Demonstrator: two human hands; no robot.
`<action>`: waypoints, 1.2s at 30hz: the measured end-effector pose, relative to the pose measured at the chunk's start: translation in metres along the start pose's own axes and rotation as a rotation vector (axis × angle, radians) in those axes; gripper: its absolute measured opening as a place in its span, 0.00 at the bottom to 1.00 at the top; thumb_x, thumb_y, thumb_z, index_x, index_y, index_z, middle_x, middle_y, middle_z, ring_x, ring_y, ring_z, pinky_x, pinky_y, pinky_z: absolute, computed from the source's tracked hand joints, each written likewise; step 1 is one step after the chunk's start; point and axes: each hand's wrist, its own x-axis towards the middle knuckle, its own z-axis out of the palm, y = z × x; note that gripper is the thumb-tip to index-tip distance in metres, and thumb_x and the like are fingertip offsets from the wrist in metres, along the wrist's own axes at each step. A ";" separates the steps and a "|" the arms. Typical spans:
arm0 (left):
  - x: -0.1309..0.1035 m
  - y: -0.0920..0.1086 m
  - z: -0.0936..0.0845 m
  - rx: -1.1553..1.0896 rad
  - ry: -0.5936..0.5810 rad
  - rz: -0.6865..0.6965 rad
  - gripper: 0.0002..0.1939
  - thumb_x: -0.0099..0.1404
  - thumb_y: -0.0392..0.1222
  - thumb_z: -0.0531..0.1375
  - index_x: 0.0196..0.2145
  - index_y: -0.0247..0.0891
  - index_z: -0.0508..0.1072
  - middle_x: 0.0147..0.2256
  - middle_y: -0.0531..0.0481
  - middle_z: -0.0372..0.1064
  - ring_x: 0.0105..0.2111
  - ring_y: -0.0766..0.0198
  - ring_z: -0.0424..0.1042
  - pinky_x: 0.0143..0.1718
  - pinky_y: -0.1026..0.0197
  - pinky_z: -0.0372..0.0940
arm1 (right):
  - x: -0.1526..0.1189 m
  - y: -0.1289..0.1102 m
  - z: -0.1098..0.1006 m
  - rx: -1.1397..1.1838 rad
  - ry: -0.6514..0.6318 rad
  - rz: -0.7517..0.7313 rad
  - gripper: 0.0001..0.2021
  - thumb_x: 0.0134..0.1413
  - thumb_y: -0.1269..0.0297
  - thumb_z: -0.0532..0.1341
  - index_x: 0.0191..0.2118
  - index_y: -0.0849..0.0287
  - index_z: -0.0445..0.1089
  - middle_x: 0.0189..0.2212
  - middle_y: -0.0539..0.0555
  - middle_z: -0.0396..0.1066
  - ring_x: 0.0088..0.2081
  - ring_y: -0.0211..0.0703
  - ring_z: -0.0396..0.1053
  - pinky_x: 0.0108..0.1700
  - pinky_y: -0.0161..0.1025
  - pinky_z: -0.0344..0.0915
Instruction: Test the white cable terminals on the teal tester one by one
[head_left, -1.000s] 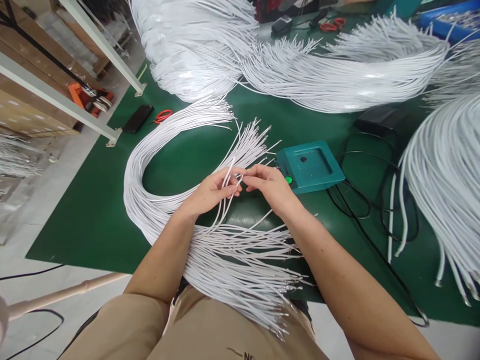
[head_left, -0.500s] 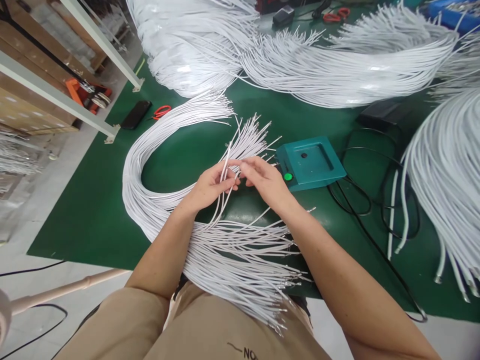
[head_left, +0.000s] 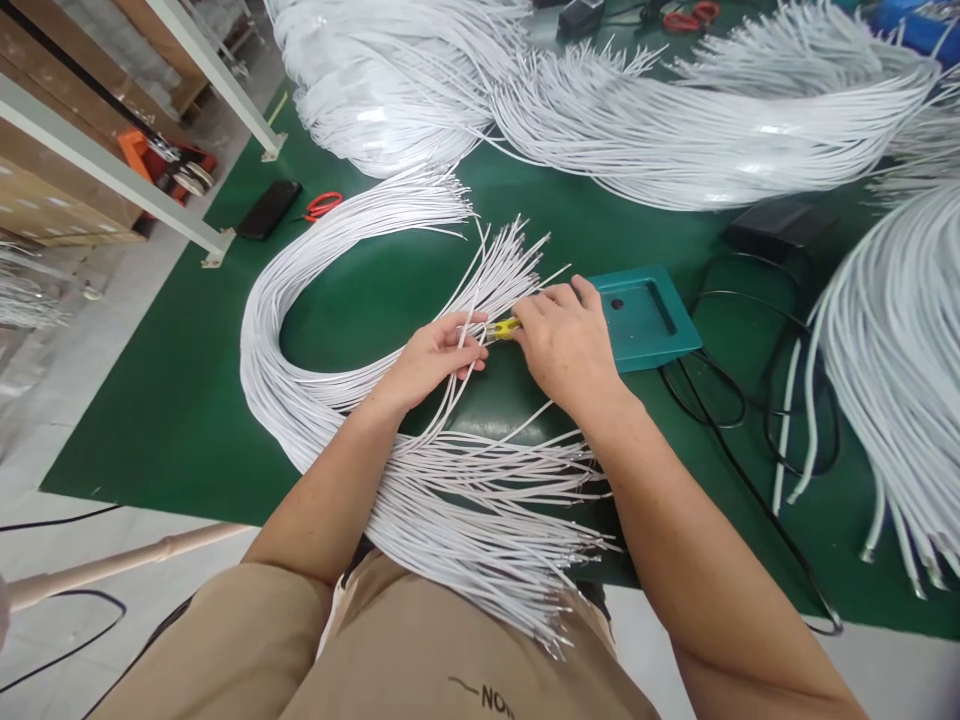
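Observation:
My left hand (head_left: 442, 355) is closed on a few white cables (head_left: 448, 405), pinched between thumb and fingers. They come up from a large curved bundle of white cables (head_left: 262, 370) lying on the table under my forearm. My right hand (head_left: 574, 345) grips a small yellow tool (head_left: 505, 328) with a metal tip. That tip meets the cables at my left fingertips, and my fingers hide most of the tool. Beyond my hands, the bundle's other ends fan out. Just past my right hand sits a teal tray-like device (head_left: 652, 310), partly covered by that hand.
More white cable bundles (head_left: 697, 140) lie across the back, and another hangs over the right side (head_left: 892, 360). A black box (head_left: 780, 230) with black cords is at the right. Red-handled scissors (head_left: 324, 206) and a black phone-like object (head_left: 268, 209) lie at the left.
My right hand has brought the yellow tool to the cables at my left fingertips; it showed no tool before. My left hand keeps its pinch on the cables. The view has shifted slightly.

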 end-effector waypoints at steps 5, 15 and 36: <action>0.003 -0.005 -0.001 0.082 0.031 0.019 0.23 0.55 0.37 0.65 0.50 0.36 0.69 0.30 0.50 0.72 0.29 0.67 0.73 0.24 0.70 0.63 | 0.002 0.007 0.002 -0.008 -0.099 -0.004 0.11 0.56 0.75 0.52 0.36 0.63 0.72 0.30 0.58 0.74 0.39 0.50 0.65 0.57 0.50 0.48; 0.012 -0.011 0.002 0.208 0.152 -0.013 0.24 0.53 0.33 0.64 0.49 0.31 0.70 0.28 0.50 0.73 0.27 0.66 0.74 0.24 0.68 0.67 | 0.006 0.009 0.007 0.003 -0.025 0.006 0.11 0.50 0.78 0.52 0.30 0.61 0.71 0.25 0.57 0.70 0.37 0.51 0.60 0.49 0.47 0.54; 0.003 0.003 -0.015 0.054 0.066 -0.034 0.31 0.53 0.38 0.67 0.55 0.36 0.67 0.27 0.54 0.68 0.30 0.67 0.72 0.29 0.67 0.65 | -0.006 0.005 -0.008 0.100 0.132 0.154 0.15 0.64 0.63 0.49 0.48 0.62 0.69 0.49 0.62 0.70 0.50 0.53 0.63 0.54 0.52 0.56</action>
